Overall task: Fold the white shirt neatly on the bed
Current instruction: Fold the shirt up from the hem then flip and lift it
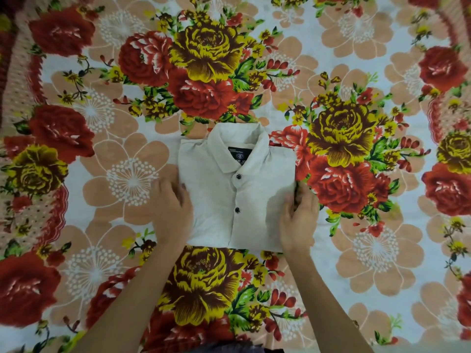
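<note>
**Figure. Head view, final squaring of the fold.**

The white shirt (237, 200) lies at the centre of the field on the bed (377, 250), whose flowered sheet fills the view. The shirt is already a compact rectangle, front uppermost. Its collar (239, 138) is at 12 o'clock, the dark neck label (237, 155) is just below it, and two dark buttons (238, 176) run down the placket toward 6 o'clock. No sleeve shows, so I judge both are tucked underneath.

The left hand (170, 210) rests against the shirt's 9 o'clock edge. Its fingers lie fairly straight along the sheet and its thumb is laid on the cloth, so I read it as spread and pressing, not clamped. The right hand (298, 220) sits at the 3 o'clock edge with its thumb on top of the fabric. Its fingers (307, 197) are against the side fold, where shadow prevents me from telling whether they pinch the edge or only nudge it.

As I read it, the folding proper is complete and the step in hand is truing the two side edges. The next move calls for light, even inward pressure from both sides, then a flat pass from 12 toward 6 o'clock. The 6 o'clock hem looks slightly stepped at the placket and would benefit from alignment.
</note>
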